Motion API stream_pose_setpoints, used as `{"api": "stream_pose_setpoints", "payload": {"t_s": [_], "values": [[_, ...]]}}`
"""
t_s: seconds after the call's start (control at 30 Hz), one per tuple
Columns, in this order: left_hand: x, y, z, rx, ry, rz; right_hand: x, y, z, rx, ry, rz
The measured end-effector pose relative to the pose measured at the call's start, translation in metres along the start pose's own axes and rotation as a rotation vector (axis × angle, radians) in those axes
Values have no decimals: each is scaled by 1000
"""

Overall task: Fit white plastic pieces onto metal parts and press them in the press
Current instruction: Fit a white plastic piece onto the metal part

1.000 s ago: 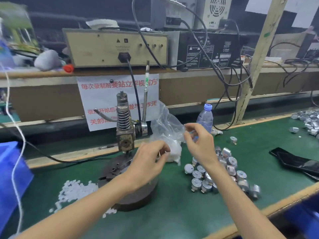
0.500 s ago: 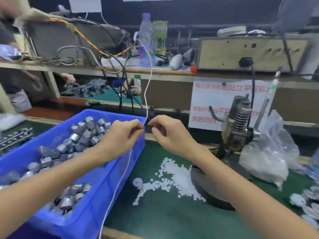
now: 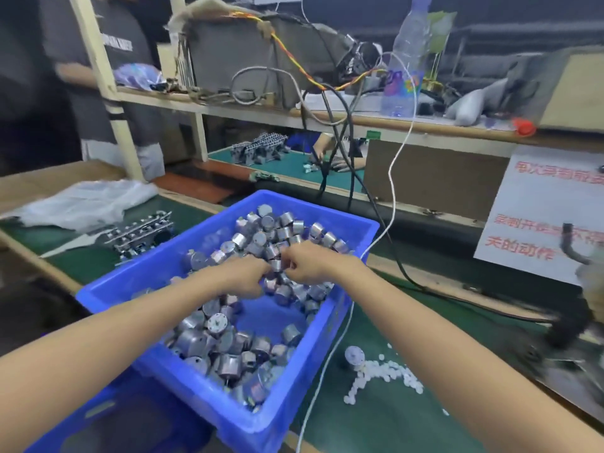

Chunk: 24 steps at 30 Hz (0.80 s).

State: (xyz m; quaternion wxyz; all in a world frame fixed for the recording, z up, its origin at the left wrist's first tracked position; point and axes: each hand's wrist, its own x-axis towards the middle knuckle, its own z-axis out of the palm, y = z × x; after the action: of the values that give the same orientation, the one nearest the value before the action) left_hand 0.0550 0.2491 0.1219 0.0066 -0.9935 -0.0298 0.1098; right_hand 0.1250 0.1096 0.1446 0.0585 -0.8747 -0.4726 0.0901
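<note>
Where shiny metal cylinders [image 3: 225, 358] heap up, left hand [image 3: 245, 280] and right hand [image 3: 315, 266] curl fingers [image 3: 261, 272] around some.

At your right, the white paper sign [image 3: 552, 217] carries three lines of red Chinese characters. You can read only the bottom line cleanly: "关的动作". The top line is smeared and cut off by the frame edge. Its start looks like "每次录制", though you cannot be sure of it. The middle line seems to begin "录制开" and then blurs out. At far left, the dark T-shirt [image 3: 116, 44] bears one white line of lettering, too blurred to read. On the shelf [image 3: 457, 127], the water bottle's label [image 3: 403, 88] is a colourful band with no legible word.
</note>
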Motion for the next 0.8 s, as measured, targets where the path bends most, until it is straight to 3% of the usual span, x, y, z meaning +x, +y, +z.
{"api": "stream_pose_setpoints", "payload": {"t_s": [0.13, 0.23, 0.3, 0.53, 0.6, 0.7, 0.8], "values": [[33, 18, 13, 72, -90, 35, 13, 8, 10, -76, -77, 77], [51, 30, 28, 60, -19, 95, 20, 16, 19, -135, -114, 141], [56, 30, 37, 99, 53, 101, 24, 19, 23, -99, -123, 150], [46, 24, 30, 93, 32, 32, 29, 21, 27, 29, -88, 169], [37, 23, 11, -81, 109, 22, 27, 19, 22, 133, 15, 202], [22, 26, -20, -376, 363, 49, 14, 12, 8, 392, 203, 160], [3, 45, -38, -482, 599, 63, -14, 11, -10, 630, 340, 161]]}}
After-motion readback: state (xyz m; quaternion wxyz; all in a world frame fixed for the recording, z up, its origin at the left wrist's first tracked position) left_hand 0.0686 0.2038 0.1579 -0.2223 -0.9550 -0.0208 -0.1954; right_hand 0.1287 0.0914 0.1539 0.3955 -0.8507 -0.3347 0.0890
